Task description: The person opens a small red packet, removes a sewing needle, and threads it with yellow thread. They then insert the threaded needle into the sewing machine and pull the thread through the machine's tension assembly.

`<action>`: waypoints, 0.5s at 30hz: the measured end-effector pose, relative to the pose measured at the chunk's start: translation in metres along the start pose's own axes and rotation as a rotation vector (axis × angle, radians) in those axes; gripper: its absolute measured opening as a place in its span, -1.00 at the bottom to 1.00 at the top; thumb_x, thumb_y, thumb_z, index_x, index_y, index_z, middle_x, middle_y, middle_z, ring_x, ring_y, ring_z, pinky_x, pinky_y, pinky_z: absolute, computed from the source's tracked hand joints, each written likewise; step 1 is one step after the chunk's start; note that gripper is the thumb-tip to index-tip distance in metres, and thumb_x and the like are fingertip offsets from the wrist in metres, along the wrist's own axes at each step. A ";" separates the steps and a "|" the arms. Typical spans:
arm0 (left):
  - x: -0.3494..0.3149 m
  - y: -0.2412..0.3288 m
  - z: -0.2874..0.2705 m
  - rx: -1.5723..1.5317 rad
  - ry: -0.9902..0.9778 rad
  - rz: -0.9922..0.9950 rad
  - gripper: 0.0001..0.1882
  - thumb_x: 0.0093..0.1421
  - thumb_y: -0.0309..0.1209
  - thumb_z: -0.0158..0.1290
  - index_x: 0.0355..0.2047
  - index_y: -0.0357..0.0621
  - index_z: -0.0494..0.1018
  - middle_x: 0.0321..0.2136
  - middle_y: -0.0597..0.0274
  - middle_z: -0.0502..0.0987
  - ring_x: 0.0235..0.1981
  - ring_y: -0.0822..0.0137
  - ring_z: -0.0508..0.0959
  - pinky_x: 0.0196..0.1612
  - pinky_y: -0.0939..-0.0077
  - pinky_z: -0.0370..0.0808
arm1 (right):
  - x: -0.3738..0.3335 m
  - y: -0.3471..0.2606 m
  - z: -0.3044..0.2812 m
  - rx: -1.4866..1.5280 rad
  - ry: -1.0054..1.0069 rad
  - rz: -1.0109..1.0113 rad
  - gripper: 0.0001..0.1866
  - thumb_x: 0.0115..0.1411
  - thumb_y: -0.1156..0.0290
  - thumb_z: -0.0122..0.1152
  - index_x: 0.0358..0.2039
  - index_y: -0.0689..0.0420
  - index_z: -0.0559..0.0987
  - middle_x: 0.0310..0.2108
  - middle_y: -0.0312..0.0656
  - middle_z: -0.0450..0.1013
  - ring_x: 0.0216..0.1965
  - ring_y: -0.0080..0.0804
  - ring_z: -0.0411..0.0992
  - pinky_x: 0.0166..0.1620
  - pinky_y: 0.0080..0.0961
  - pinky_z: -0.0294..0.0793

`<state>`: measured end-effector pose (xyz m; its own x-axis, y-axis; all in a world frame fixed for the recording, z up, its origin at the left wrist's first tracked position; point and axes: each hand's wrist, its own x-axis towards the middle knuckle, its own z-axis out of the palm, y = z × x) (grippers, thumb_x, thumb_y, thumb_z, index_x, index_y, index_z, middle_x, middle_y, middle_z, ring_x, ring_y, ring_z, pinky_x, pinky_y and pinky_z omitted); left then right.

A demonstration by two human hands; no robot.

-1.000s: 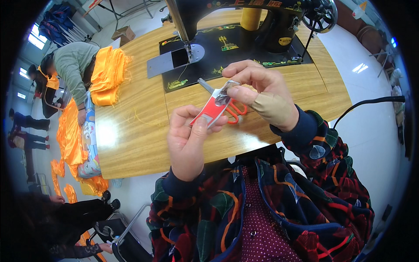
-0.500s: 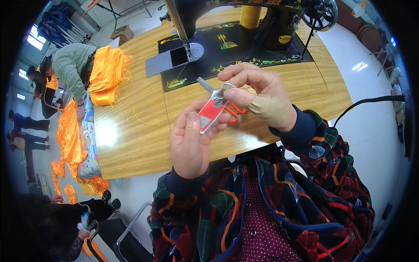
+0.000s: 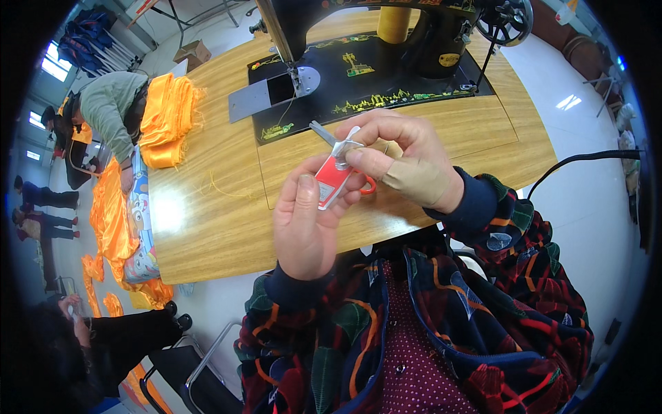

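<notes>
Between both hands, above the near edge of the wooden table, is a small flat red and white packet with silver foil at its upper end. My left hand grips the packet's lower part, thumb lying along its side. At the foil end, my right hand pinches with thumb and forefinger; a tan patch covers the base of its thumb. Scissors with red-orange handles lie on the table behind the packet, partly hidden by the hands. Whatever is inside the packet cannot be made out.
A black sewing machine stands at the back of the table, its grey slide plate pulled out leftward. Folded orange cloth lies at the left edge. Beyond it a person in a green top bends over more orange cloth.
My right hand has shifted slightly down and left, its fingers curling closer over the foil end. The packet stays in my left hand. At lower left, a seated person's hands have moved.
</notes>
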<state>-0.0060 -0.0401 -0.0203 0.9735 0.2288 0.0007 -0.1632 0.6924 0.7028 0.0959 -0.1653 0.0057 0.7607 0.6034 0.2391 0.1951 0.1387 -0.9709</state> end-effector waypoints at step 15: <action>0.002 0.000 0.001 0.079 0.016 -0.007 -0.66 0.30 -0.27 -0.26 -0.04 -0.25 0.23 -0.20 0.03 0.42 -0.24 0.25 0.49 -0.15 0.38 0.46 | 0.003 0.004 -0.006 -0.367 0.084 -0.311 -0.88 -0.06 0.39 0.20 -0.57 0.18 0.56 -0.42 -0.15 0.47 -0.35 -0.30 0.43 -0.26 -0.48 0.39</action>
<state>-0.0040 -0.0407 -0.0195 0.9716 0.2361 -0.0154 -0.1430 0.6380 0.7566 0.1027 -0.1674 0.0023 0.6762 0.5097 0.5319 0.6149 0.0071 -0.7886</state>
